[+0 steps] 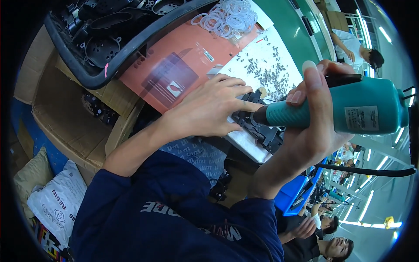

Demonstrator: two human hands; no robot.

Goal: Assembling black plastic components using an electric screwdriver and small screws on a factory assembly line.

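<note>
My right hand point(321, 111) is wrapped round a teal electric screwdriver point(379, 102), whose dark nose points left and down at a black plastic part point(267, 134). The nose overlaps the part in this view, and the bit tip is hidden. With fingers and thumb on the part, my left hand point(211, 107) grips it against the white work surface. Many small dark screws point(270, 72) lie scattered on a white sheet just beyond the part. A small tan round piece point(262, 92) shows beside my left fingertips.
Clear rings point(231, 19) lie heaped on an orange-red folder point(168, 78). A black bin point(94, 81) of black parts stands at the upper left, above cardboard boxes point(70, 126). A blue tray point(297, 198) and a black cable point(371, 171) are at the right. Other people sit farther off.
</note>
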